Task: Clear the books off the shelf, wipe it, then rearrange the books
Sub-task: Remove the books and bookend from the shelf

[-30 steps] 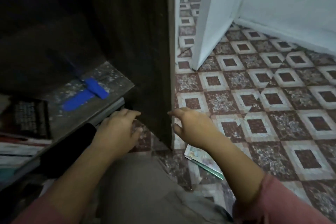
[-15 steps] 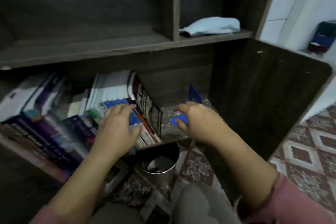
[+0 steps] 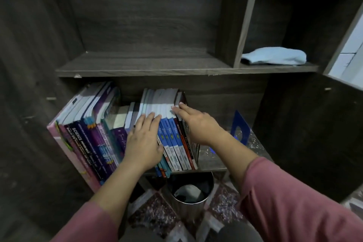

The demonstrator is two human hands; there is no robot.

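Your right grip (image 3: 198, 124) has left the blue plastic bookend (image 3: 240, 127) and now lies with straight fingers against the right end of the row of leaning paperback books (image 3: 172, 139) on the dark wooden lower shelf (image 3: 212, 161). Your left grip (image 3: 145, 139) rests flat and open across the spines. Neither holds anything yet. Bracket a modest stack between both palms, squeeze, and draw it out level; the leaning neighbours on the left will likely slump.

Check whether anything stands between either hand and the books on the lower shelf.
Nothing visible does. The left hand lies on the books, the right hand touches the rightmost ones. The blue bookend stands apart, to their right.
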